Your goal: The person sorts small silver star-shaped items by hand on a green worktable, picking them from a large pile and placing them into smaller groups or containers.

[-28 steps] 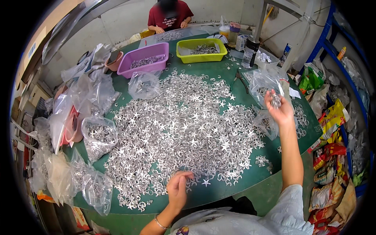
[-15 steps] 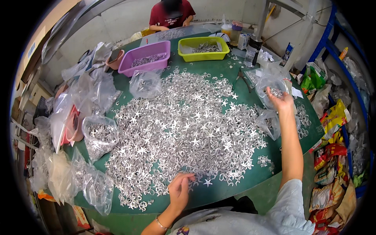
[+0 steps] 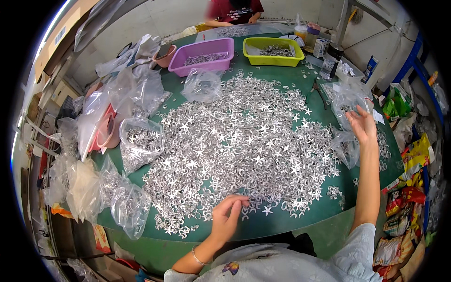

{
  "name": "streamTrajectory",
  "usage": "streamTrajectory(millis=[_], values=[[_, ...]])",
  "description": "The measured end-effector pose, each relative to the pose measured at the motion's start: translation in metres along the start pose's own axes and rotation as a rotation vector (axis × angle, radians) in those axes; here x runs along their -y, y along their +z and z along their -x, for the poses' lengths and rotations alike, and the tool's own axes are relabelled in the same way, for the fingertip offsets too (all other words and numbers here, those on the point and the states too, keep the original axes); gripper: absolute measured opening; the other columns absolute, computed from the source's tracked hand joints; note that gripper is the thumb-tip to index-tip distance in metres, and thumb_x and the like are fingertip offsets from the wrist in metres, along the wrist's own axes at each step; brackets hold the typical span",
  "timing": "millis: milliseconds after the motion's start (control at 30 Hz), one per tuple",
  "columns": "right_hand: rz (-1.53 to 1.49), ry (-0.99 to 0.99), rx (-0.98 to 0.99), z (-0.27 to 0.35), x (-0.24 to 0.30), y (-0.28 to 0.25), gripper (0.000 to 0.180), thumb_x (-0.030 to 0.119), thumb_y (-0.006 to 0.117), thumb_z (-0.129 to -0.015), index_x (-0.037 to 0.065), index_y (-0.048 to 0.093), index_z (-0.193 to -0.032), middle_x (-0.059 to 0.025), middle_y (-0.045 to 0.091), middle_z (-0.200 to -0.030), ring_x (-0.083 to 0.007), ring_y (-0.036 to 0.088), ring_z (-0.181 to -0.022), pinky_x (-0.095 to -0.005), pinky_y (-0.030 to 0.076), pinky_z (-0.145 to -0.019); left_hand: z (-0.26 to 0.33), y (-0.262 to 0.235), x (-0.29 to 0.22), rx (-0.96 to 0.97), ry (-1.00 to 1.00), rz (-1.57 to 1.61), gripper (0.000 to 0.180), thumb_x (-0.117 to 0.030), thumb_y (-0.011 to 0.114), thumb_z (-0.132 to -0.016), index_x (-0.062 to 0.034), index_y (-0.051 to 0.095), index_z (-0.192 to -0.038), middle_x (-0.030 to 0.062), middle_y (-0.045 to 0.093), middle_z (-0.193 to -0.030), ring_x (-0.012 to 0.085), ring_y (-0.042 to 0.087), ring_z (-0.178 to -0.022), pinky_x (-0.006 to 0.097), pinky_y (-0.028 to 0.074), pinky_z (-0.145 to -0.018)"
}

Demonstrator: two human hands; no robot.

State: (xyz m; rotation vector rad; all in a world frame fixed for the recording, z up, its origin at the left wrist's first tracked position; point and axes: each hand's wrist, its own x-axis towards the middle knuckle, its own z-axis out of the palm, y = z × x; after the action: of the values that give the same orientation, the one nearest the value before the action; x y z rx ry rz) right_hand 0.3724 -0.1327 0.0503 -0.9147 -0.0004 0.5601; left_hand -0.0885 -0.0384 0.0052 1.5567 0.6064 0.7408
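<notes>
A wide heap of small silver metal pieces (image 3: pixel 235 141), many star-shaped and others like open rings, covers the green table (image 3: pixel 263 228). At the heap's near edge is my left hand (image 3: pixel 228 216), its fingers curled together at the tips. Anything pinched there is too small to make out. My right hand (image 3: pixel 363 126) is raised on the right, palm up with fingers apart, beside an opened clear plastic bag (image 3: pixel 346 101). No piece can be seen in it. Just below that bag sits another clear bag with silver pieces (image 3: pixel 345 149).
Purple (image 3: pixel 203 55) and lime-green (image 3: pixel 274 52) basins stand at the back, with pliers (image 3: pixel 317 91) nearer. Filled clear bags (image 3: pixel 141 143) crowd the left. A person (image 3: pixel 235 11) sits across the table. Blue shelving (image 3: pixel 411 58) and colourful sacks line the right.
The whole view has swung left, so the table appears farther right. My right hand has shifted slightly off the open bag, fingers more spread. My left hand stays by the heap's edge.
</notes>
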Motion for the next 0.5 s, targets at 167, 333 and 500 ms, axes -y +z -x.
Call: streamTrajectory(millis=[167, 333, 500], values=[[-0.030, -0.030, 0.057, 0.036, 0.002, -0.001, 0.052, 0.000, 0.046, -0.094, -0.009, 0.024, -0.141, -0.0294, 0.019, -0.146, -0.0404, 0.029, -0.135, -0.0452, 0.033, -0.113, 0.003, -0.019, -0.056, 0.102, 0.093, -0.019, 0.017, 0.003, 0.055, -0.089, 0.0049, 0.066, -0.101, 0.0130, 0.067, -0.092, 0.0213, 0.063, -0.089, 0.031, 0.049, -0.081], [-0.043, -0.086, 0.099, 0.067, 0.012, -0.014, 0.055, -0.001, 0.046, -0.093, -0.009, 0.022, -0.142, -0.0295, 0.019, -0.147, -0.0413, 0.034, -0.134, -0.0450, 0.035, -0.112, 0.020, -0.048, -0.116, 0.435, 0.362, -0.015, 0.021, 0.000, 0.061, -0.083, 0.0049, 0.065, -0.102, 0.0191, 0.066, -0.100, 0.0292, 0.064, -0.091, 0.039, 0.050, -0.084], [0.250, -0.123, 0.262, 0.106, -0.006, -0.008, 0.042, 0.006, 0.049, -0.095, -0.005, 0.042, -0.135, -0.0193, 0.055, -0.130, -0.0255, 0.056, -0.118, -0.0340, 0.047, -0.096, 0.040, -0.068, -0.171, 1.093, 0.799, 0.083, 0.041, -0.033, 0.067, -0.086, 0.0060, 0.065, -0.098, 0.0189, 0.066, -0.109, 0.0347, 0.065, -0.094, 0.046, 0.052, -0.079]])
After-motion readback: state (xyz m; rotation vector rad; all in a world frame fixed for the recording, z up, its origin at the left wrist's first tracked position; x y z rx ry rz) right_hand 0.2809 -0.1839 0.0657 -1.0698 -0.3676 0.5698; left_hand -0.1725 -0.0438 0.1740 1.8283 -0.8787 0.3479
